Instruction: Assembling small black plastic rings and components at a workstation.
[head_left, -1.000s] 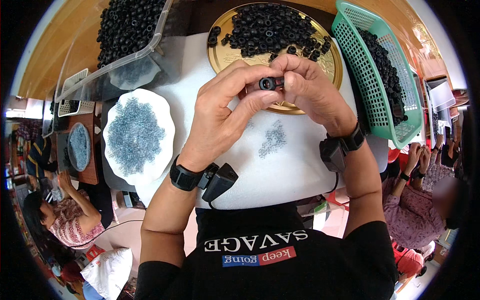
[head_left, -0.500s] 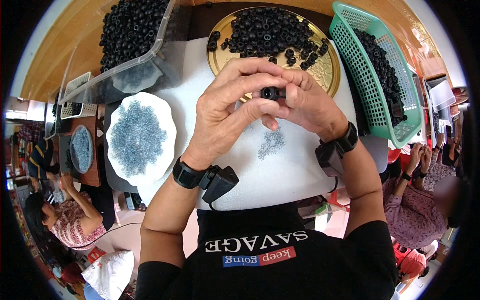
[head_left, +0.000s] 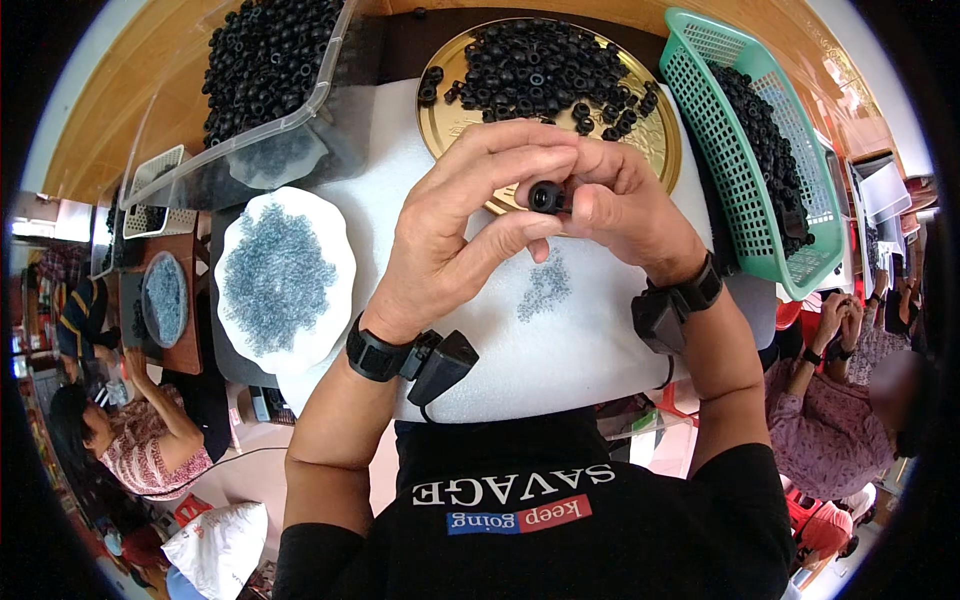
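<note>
Both my hands meet over the white mat, around a small black round plastic part (head_left: 546, 197) with a hollow end facing up. The right hand (head_left: 630, 210) is closed on it, thumb and fingers pinching its right side. On the other side, my left hand (head_left: 450, 220) curves round it, fingertips above and thumb just below, closed about the part. Behind the hands, a gold round tray (head_left: 436, 128) bears a heap of similar black parts (head_left: 540, 70). Small clear bluish pieces (head_left: 545, 285) lie scattered on the mat below my hands.
A scalloped white plate (head_left: 343, 285) of bluish pieces sits at left. Behind it stands a clear plastic bin (head_left: 300, 115) of black parts. At right, a green basket (head_left: 735, 215) holds more. Other people sit at both sides. The white mat (head_left: 480, 370) covers the table.
The black part has turned so that its round hollow end faces up more fully. My left thumb and fingertips have spread slightly around it.
</note>
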